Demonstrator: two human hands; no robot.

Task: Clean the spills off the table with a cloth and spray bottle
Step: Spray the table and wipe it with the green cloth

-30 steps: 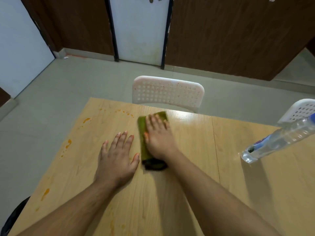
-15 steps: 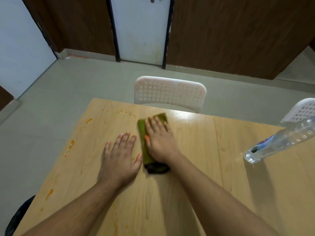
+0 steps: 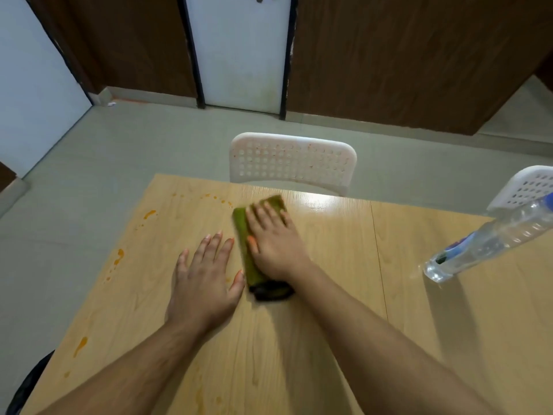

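Observation:
A folded green cloth point(image 3: 243, 247) with a dark near end lies on the light wooden table point(image 3: 329, 310). My right hand point(image 3: 275, 241) presses flat on the cloth, fingers straight and pointing away from me. My left hand point(image 3: 203, 277) rests flat on the bare table just left of the cloth, its thumb close to the cloth's edge. Orange spills point(image 3: 119, 255) dot the table's left side and far left corner. A clear spray bottle point(image 3: 490, 241) stands at the right, apart from both hands.
A white perforated chair point(image 3: 291, 163) stands behind the table's far edge. A second white chair point(image 3: 529, 184) shows at the right edge behind the bottle. The table's left edge drops to a grey floor. A seam runs through the tabletop right of my right arm.
My right hand has slid the cloth a little along the table in a wiping stroke. My left hand has stayed flat in about the same spot.

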